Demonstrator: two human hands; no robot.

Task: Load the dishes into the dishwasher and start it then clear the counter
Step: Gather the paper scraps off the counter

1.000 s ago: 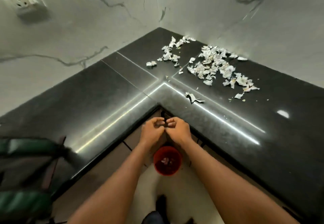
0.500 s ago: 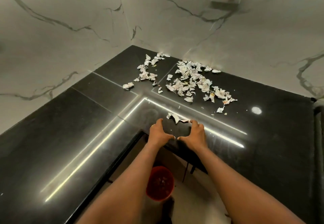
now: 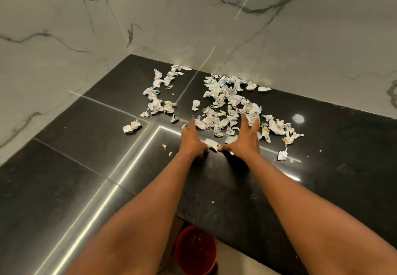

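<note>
Left hand (image 3: 191,140) and right hand (image 3: 243,140) are laid on the black tabletop (image 3: 86,167), fingers extended, nothing grasped; one paper scrap (image 3: 211,143) lies between the thumbs. Torn paper scraps (image 3: 225,105) are scattered beyond the fingertips, near the marble wall (image 3: 193,27). A red bin (image 3: 195,251) is seen below the tabletop edge.

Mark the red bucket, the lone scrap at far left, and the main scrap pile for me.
red bucket (image 3: 187,240): head view, on its inner wall.
lone scrap (image 3: 131,126): head view, on its middle.
main scrap pile (image 3: 233,99): head view, on the pile's dense centre.
</note>
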